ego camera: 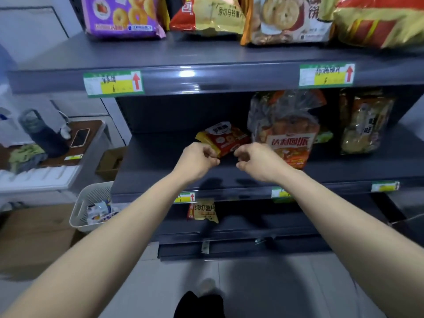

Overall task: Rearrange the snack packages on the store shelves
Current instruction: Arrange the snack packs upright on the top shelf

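Note:
A small red and yellow snack package [226, 140] lies flat on the middle shelf [160, 171], left of centre. My left hand [197, 158] pinches its yellow front-left edge with curled fingers. At the package's front-right corner my right hand [255, 159] has its fingers curled round the edge. Just to the right stands a clear bag of orange-labelled cakes [286, 129], close behind my right hand. Another clear bag of rice crackers [364, 122] stands further right.
The top shelf holds a purple ring-snack bag [121, 16], a chip bag [206, 14], a biscuit bag [286, 19] and a red-yellow bag [380, 21]. One chip packet [203, 210] lies on the lower shelf. A white basket [91, 207] and a side table with a phone [79, 137] stand left.

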A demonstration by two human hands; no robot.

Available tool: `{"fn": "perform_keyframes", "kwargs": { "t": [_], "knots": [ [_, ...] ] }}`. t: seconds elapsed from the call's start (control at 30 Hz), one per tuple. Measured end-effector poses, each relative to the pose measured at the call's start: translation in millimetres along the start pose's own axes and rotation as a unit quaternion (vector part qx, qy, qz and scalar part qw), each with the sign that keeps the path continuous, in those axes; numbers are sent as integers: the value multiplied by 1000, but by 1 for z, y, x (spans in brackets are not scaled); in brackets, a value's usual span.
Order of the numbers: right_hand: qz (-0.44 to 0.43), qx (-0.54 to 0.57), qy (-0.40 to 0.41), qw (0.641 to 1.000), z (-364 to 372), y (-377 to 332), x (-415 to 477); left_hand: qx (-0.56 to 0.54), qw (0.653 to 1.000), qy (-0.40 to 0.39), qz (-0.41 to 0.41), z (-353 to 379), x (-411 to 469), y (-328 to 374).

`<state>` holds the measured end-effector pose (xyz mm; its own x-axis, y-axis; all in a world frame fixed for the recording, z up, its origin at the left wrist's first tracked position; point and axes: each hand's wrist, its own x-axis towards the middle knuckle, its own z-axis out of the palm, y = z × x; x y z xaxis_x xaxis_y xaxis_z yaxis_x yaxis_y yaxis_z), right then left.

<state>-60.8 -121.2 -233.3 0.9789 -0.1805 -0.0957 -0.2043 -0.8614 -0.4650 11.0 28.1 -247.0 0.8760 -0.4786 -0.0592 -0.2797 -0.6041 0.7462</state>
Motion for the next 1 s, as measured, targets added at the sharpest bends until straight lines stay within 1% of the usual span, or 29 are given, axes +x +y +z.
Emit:
{"fn": "perform_keyframes", "kwargs": {
  "t": [0.13,0.23,0.37,0.47,0.5,0.63,0.77,0.9,1.0],
  "knots": [
    [45,-4,-16,999,19,25,31,-40,997,-30,-61,22,42,-21],
    [61,-14,-22,998,33,40,59,-70,992,-40,-93,35,77,-37],
    [75,-17,-16,997,47,55,96,-105,985,-25,-136,52,126,-59],
    [80,-22,-21,996,58,63,116,-109,980,-21,-168,63,151,-70],
    [82,-21,-24,996,62,65,121,-128,976,-17,-174,67,157,-74],
    [107,-16,-39,993,69,73,138,-222,952,-11,-208,80,174,-82],
    [125,-20,-52,991,67,73,150,-268,936,-19,-226,81,184,-82],
    [134,-12,-41,990,67,68,156,-264,930,-32,-255,64,177,-88],
    [150,42,-43,987,70,60,158,-235,933,-29,-272,49,162,-97]
  ]
}}
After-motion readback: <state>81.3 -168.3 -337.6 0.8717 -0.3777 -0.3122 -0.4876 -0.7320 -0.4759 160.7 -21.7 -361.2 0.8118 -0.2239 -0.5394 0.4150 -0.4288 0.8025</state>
